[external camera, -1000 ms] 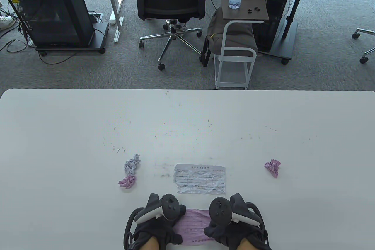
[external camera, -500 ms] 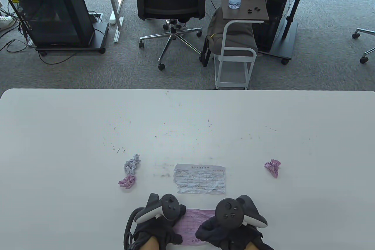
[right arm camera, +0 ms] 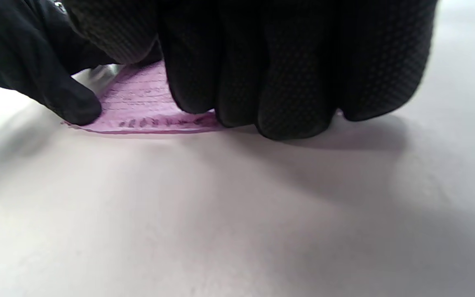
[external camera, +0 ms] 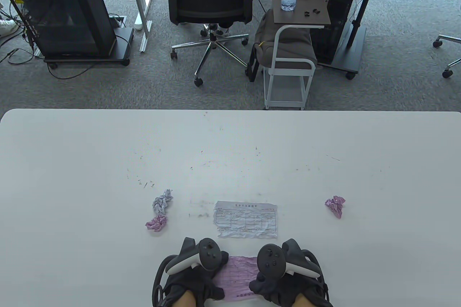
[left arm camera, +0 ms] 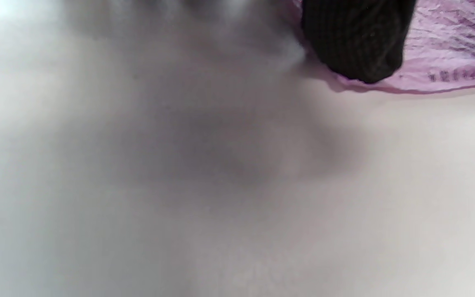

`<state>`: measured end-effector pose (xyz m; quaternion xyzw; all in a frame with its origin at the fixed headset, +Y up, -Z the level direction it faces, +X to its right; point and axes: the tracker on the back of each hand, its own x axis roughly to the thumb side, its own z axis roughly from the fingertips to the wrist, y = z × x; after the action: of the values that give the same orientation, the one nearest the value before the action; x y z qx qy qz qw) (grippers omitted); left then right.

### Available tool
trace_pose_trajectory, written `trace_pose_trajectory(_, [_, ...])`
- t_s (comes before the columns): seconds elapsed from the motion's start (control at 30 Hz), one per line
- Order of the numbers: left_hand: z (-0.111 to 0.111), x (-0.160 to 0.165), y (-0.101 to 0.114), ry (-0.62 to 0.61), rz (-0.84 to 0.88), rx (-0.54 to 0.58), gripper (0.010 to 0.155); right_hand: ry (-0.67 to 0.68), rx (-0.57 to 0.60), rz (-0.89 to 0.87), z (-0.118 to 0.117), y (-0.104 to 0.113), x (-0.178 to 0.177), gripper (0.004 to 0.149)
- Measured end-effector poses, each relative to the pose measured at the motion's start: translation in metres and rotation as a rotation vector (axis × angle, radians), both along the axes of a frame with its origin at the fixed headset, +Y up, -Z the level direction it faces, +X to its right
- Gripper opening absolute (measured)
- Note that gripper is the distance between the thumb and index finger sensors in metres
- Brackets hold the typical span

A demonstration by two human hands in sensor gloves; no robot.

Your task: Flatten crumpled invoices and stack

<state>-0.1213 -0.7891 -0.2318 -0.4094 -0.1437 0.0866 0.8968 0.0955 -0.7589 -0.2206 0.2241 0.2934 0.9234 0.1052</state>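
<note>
table view: both hands (external camera: 236, 274) apparently press flat a pink invoice (external camera: 237, 274).

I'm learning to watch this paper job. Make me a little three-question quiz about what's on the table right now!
1. True or false: the white invoice already lies flat on the table.
2. How many crumpled paper balls are still waiting on the table?
3. Which paper do the left hand and the right hand press on? A) the white invoice B) the pink invoice C) a crumpled ball

Key:
1. True.
2. Three: a white ball and a pink ball to the left, and another pink ball to the right.
3. B.
</note>
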Motion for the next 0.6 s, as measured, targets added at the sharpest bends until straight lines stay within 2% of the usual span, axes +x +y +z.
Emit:
trace_pose_trajectory(0.17, [0.0, 0.0, 0.0, -0.001, 0.004, -0.001, 0.086, -0.001, -0.023, 0.002, 0.002, 0.001, 0.002, 0.04])
trace_pose_trajectory(0.27, [0.0, 0.0, 0.0, 0.001, 0.005, -0.001, 0.086, 0.02, -0.072, 0.108, 0.002, -0.001, 0.004, 0.042])
trace_pose_trajectory(0.37, [0.0, 0.0, 0.0, 0.0, 0.006, 0.0, 0.086, 0.02, -0.09, 0.045, 0.003, -0.001, 0.003, 0.043])
trace_pose_trajectory(0.53, [-0.001, 0.0, 0.0, 0.0, 0.007, -0.002, 0.086, 0.079, 0.011, -0.043, 0.007, 0.018, -0.001, 0.043])
trace_pose_trajectory(0.6, [-0.001, -0.001, -0.001, 0.0, 0.008, -0.002, 0.086, 0.092, 0.016, -0.034, 0.009, 0.02, -0.006, 0.043])
